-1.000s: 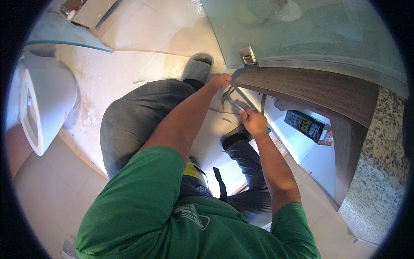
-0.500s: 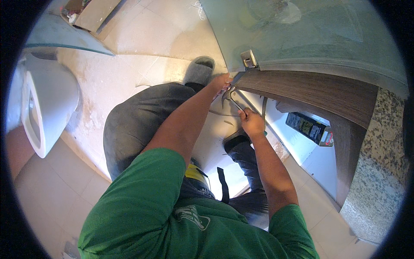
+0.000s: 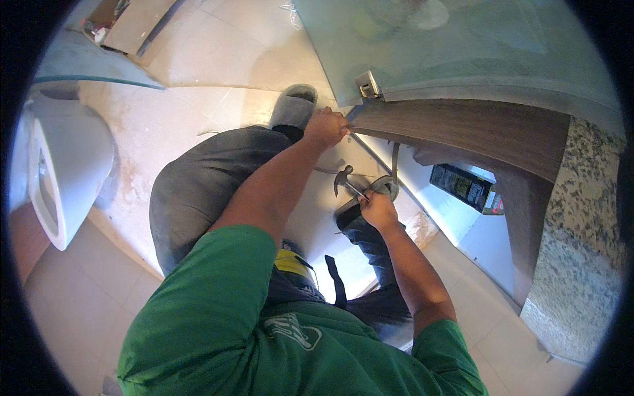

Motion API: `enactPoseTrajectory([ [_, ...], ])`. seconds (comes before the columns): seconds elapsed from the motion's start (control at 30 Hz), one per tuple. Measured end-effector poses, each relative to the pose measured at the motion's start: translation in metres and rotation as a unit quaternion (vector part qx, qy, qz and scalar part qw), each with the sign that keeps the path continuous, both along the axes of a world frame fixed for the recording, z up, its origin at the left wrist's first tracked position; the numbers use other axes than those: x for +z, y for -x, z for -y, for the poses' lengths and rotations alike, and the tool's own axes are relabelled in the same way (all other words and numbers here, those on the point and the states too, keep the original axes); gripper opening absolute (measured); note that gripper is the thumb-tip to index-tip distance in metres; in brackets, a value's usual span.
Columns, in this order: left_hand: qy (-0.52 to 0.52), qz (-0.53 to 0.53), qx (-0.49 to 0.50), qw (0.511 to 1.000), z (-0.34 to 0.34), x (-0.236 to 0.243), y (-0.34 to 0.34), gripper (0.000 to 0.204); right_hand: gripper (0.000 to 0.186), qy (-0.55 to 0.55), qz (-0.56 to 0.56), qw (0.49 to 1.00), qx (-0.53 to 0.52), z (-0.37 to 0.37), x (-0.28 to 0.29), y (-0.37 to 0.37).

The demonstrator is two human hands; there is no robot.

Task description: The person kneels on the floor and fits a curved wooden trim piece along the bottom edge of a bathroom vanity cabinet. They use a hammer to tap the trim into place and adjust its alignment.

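A claw hammer point(image 3: 343, 179) with a dark head and shiny shaft is gripped in my right hand point(image 3: 378, 209). Its head is apart from the wood, above the floor by my slippered foot. My left hand point(image 3: 328, 127) is closed at the near-left end of a dark brown wooden board point(image 3: 462, 123), fingertips against that corner. Whatever sits between those fingers is hidden. Just beyond the board stands a frosted glass panel point(image 3: 456, 53) with a metal clip point(image 3: 367, 85) on its lower corner.
A white toilet point(image 3: 69, 165) is at the left. Under the board lies a black box point(image 3: 462, 186) on a white surface. Speckled granite point(image 3: 568, 244) borders the right side. A cardboard box point(image 3: 135, 26) sits at the far left. My grey slipper point(image 3: 294, 105) rests on the tiles.
My right hand has drawn the hammer back from the board's end, toward me. My left hand has turned so its back shows, still at that corner. The view has shifted slightly.
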State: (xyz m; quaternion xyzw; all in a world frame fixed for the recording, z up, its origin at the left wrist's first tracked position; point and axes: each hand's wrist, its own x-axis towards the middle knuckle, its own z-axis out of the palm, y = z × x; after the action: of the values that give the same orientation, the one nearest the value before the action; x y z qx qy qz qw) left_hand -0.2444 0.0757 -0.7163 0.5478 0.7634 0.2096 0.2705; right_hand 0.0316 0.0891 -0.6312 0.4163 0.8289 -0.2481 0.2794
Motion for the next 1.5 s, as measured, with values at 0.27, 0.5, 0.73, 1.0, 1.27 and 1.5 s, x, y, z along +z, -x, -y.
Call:
enactPoseTrajectory([
  [0.27,-0.014,-0.052,-0.001,0.999,0.0,-0.003,-0.007,0.033,0.042,0.021,-0.038,0.997,-0.066,0.001,0.034,0.017],
  [0.5,-0.027,-0.068,0.001,0.997,0.001,0.002,-0.008,0.032,0.031,-0.035,-0.094,0.995,-0.009,-0.009,0.021,0.015],
  [0.73,-0.038,-0.058,-0.004,0.998,0.003,0.004,-0.005,0.039,0.028,-0.046,-0.058,0.997,-0.017,-0.013,0.039,0.03],
  [1.0,-0.051,-0.04,-0.002,0.998,0.005,0.001,-0.004,0.046,0.031,-0.056,-0.05,0.997,-0.02,-0.014,0.035,0.022],
  [1.27,-0.017,0.008,-0.06,0.998,-0.007,-0.002,0.013,0.034,0.035,-0.044,-0.046,0.998,-0.026,-0.018,0.047,0.04],
  [1.5,0.03,-0.033,-0.063,0.997,-0.005,-0.02,0.013,0.023,0.038,-0.119,-0.084,0.988,0.046,-0.031,0.024,0.055],
])
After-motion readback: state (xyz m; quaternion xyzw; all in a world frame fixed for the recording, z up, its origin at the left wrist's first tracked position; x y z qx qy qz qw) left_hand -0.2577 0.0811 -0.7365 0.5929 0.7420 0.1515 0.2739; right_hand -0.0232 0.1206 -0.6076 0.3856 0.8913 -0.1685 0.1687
